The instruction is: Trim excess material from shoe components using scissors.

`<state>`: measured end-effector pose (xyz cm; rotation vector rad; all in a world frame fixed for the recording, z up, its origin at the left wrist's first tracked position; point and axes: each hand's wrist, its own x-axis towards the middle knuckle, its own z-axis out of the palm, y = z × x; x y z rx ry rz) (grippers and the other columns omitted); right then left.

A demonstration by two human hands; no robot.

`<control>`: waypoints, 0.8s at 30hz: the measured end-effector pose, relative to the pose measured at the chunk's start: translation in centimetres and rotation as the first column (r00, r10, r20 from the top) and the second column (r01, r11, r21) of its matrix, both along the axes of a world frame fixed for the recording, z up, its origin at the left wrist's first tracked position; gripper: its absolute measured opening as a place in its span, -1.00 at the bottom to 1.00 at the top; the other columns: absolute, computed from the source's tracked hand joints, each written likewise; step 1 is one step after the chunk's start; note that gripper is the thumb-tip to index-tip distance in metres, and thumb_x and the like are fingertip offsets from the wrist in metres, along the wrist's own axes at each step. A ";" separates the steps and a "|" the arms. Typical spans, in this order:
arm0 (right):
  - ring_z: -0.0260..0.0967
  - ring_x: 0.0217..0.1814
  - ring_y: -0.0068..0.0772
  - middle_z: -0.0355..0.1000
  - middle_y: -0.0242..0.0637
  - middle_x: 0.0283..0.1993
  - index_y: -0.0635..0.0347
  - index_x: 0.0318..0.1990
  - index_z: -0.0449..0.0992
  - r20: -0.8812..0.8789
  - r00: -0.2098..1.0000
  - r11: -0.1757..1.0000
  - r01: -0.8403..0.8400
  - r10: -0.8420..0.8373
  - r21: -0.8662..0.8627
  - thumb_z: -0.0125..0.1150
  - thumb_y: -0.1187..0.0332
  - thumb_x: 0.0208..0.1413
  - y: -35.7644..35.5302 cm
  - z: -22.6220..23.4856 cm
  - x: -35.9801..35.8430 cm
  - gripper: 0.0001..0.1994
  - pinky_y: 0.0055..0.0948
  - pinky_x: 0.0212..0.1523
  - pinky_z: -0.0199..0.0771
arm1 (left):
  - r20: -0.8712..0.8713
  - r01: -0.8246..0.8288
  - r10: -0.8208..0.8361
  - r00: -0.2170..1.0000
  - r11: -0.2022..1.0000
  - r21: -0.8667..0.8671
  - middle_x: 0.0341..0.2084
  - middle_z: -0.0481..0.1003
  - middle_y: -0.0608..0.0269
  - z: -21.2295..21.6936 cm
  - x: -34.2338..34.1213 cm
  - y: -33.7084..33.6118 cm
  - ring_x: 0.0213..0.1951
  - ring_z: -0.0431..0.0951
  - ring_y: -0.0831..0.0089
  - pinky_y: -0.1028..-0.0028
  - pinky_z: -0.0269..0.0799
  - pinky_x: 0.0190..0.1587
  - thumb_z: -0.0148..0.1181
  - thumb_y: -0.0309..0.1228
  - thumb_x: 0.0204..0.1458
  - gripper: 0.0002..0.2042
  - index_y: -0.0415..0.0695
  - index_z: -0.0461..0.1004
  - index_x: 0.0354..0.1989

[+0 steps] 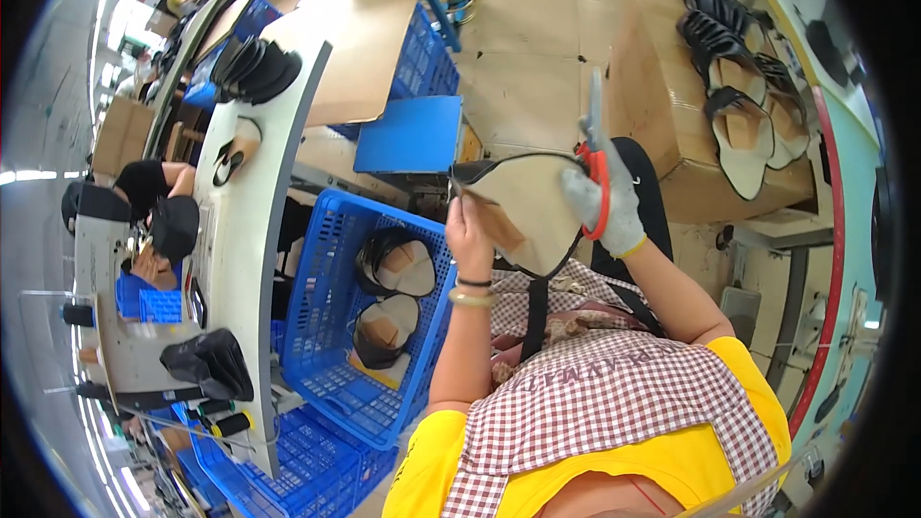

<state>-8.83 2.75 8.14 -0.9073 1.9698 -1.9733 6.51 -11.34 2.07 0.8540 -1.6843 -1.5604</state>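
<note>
My bare left hand (468, 242), with a black band and a pale bangle at the wrist, pinches one edge of a shoe upper (533, 194). This piece has a beige lining, black edging and straps, and a tan patch on its inner side. In my right hand (622, 209), which wears a pale glove, are scissors (603, 187) with red handles, blades pointing away from me. The same gloved hand rests against the right side of the upper, over my lap. Part of the upper is hidden behind the fingers.
Left of my lap stands a blue basket (307, 302) containing shoe uppers. Several more lie on a cardboard box (645, 86) at the right. A co-worker (173, 221) sits beyond the white table (235, 269), where a sewing machine and black pieces stand.
</note>
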 end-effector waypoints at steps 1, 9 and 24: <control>0.30 -0.08 -0.52 0.36 -0.30 -0.05 0.28 0.28 0.17 -0.277 0.960 0.999 0.045 -0.047 -0.014 0.16 0.51 -0.02 0.5 -0.5 -0.1 -0.37 -0.54 -0.04 0.33 | -0.178 0.019 0.039 0.983 0.951 0.309 -0.27 0.51 0.25 -0.4 -2.4 1.2 -0.25 0.49 0.44 0.47 0.39 -0.16 -0.07 -0.26 0.26 -0.69 -0.27 0.40 -0.05; 0.35 -0.33 -0.47 0.41 -0.31 -0.29 0.24 0.14 0.32 -0.013 0.942 0.910 0.328 -0.336 0.254 0.15 0.42 -0.04 5.9 -6.2 -12.4 -0.50 -0.48 -0.28 0.40 | -0.712 0.703 0.213 0.669 0.130 0.700 -0.57 0.36 0.36 -1.1 -5.5 4.2 -0.64 0.15 0.44 0.44 0.04 -0.53 -0.24 -0.09 0.29 -0.63 -0.04 0.31 -0.46; 0.33 0.12 -0.02 0.42 0.01 0.02 0.14 0.14 0.34 -0.199 0.968 0.763 0.245 -0.155 0.598 0.26 0.13 -0.08 6.4 -7.1 -14.4 -0.41 -0.26 0.07 0.32 | 0.374 0.498 -0.369 0.851 0.795 -0.346 -0.29 0.51 0.20 -5.6 -4.8 9.5 -0.58 0.42 0.59 0.53 0.37 -0.50 0.22 -0.57 -0.08 -0.67 -0.31 0.36 -0.10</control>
